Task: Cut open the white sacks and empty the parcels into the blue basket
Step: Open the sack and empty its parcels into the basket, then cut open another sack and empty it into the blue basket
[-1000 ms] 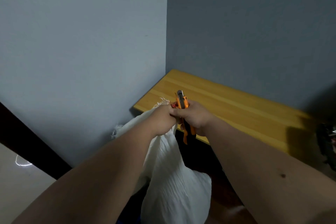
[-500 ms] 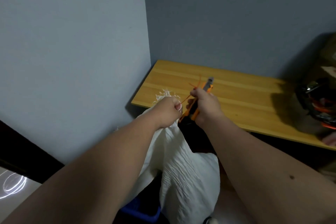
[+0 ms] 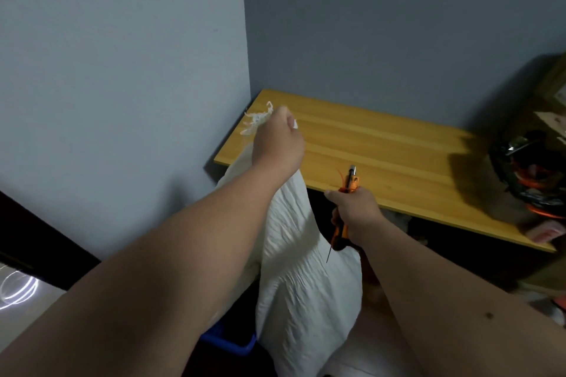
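Two grey walls (image 3: 122,70) cornering a wooden table (image 3: 398,156), left hand (image 3: 277,144) gripping white sack (image 3: 306,285), right hand (image 3: 356,217) gripping orange cutter (image 3: 349,184)

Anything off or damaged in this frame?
Mostly normal. The white sack has a frayed, ragged top edge sticking out of the left hand. The right hand holds the orange cutter clear of the sack.
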